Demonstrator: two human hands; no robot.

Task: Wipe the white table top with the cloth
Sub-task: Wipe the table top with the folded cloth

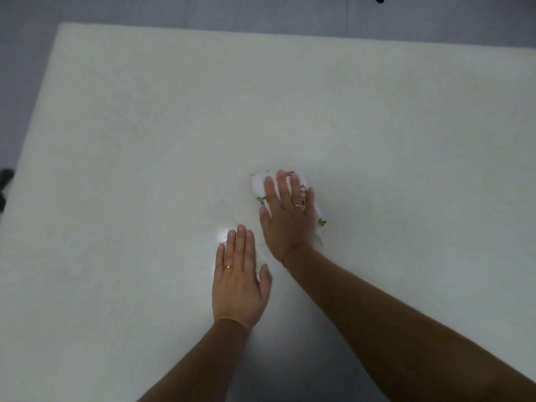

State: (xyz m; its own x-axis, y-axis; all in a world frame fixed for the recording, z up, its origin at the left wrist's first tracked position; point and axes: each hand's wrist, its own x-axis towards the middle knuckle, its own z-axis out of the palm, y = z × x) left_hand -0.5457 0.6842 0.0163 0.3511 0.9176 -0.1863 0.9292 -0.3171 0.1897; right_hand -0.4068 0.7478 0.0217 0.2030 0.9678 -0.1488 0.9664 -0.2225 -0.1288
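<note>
Pressing the cloth (258,187) flat under an open right hand (285,216), left hand (237,281) splayed empty on the counter (145,126), it could easily bunch up and slip out.

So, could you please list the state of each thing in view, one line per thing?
cloth: bunched flat on the table, pinned under the right hand.
right hand: open, palm down, fingers spread, pressing on the cloth.
left hand: open, palm flat on the bare table, beside the cloth, not touching it.
table top: white, bare apart from the cloth and hands; a small bright glare by the left fingertips.
</note>
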